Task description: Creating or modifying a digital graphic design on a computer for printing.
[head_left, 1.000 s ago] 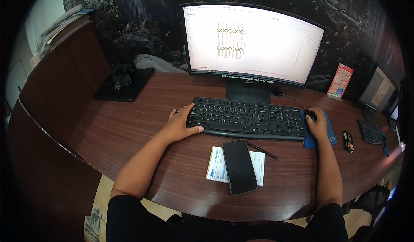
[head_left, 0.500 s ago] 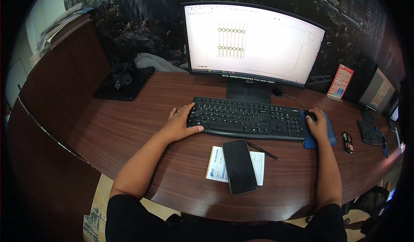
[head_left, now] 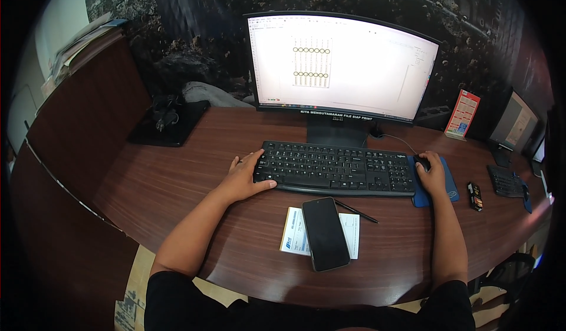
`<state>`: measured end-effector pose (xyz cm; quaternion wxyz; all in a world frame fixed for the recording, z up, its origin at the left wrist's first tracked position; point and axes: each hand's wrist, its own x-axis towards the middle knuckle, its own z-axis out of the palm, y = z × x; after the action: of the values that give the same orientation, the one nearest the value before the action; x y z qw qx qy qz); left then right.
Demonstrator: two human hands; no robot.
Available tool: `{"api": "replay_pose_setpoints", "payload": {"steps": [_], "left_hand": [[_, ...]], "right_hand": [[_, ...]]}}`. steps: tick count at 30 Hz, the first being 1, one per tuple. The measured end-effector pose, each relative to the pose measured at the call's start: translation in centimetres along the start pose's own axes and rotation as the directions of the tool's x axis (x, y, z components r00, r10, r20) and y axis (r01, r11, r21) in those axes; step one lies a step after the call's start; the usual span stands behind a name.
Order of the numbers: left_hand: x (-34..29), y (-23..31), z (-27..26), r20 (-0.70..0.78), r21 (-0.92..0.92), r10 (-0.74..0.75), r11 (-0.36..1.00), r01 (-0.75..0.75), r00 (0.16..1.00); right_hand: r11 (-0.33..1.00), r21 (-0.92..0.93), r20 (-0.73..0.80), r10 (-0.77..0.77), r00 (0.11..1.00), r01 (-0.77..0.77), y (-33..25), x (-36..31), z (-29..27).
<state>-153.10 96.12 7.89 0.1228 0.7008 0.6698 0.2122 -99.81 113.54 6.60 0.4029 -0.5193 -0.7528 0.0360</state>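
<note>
My left hand (head_left: 240, 179) rests at the left end of a black keyboard (head_left: 339, 167), thumb and fingers spread around its corner. It holds nothing. On a blue mouse pad (head_left: 452, 183), my right hand (head_left: 432, 173) curls over a black computer mouse (head_left: 421, 162), hiding most of it. Behind the keyboard stands a curved monitor (head_left: 365, 66); its bright screen carries two rows of small rings. Closer to me, a dark-screened phone (head_left: 326, 234) lies across a pad of printed paper forms (head_left: 292, 232). A black pen (head_left: 361, 212) lies beside the phone's upper end.
On the left, a black flat device with coiled cables (head_left: 165, 122) sits near a brown partition topped with stacked papers (head_left: 88, 42). To the right are a small black box (head_left: 475, 196), a red desk calendar (head_left: 463, 116), a second keyboard (head_left: 506, 180) and another monitor (head_left: 515, 122).
The whole view has tilted slightly, so the desk and monitor sit a little lower. Both hands stay in place on the keyboard's edge and the mouse.
</note>
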Motion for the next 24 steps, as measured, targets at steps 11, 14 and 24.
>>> {"api": "replay_pose_setpoints", "payload": {"steps": [11, 14, 24], "left_hand": [[-0.13, 0.17, 0.04, -0.008, 0.009, -0.002, 1.000, 0.002, 1.000], [-0.21, 0.11, 0.04, -0.007, 0.016, -0.001, 1.000, 0.001, 1.000], [-0.37, 0.12, 0.02, -0.014, 0.009, 0.010, 1.000, -0.010, 1.000]], "right_hand": [[1.000, 0.000, -0.004, 0.015, 1.000, -0.015, -0.24, -0.07, -0.17], [1.000, -0.002, -0.007, 0.008, 1.000, -0.008, -0.02, -0.06, -0.03], [1.000, 0.005, -0.016, 0.003, 1.000, -0.003, -0.38, 0.02, 0.12]]}}
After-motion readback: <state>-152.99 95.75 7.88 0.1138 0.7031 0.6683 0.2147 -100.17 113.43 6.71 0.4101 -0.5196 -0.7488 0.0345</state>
